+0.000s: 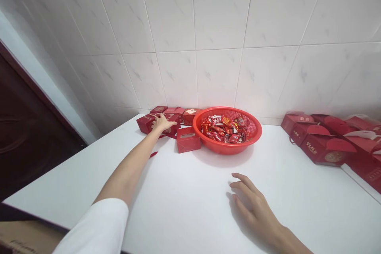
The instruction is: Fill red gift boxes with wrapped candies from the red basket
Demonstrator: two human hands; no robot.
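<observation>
While left hand [161, 123] is reaching among red gift boxes [145, 124] (can't tell if gripping), right hand [253, 204] is hanging open over white tabletop [184, 194]; next move's probably needing secure pinch.

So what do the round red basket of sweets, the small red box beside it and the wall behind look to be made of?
Round red basket: likely moulded plastic, slightly glossy, with fine perforations.
Small red box: probably smooth card, given its flat panels and cut-out slot.
Wall: perhaps glazed ceramic tile, from the straight joints; the grey veining may be printed.
</observation>
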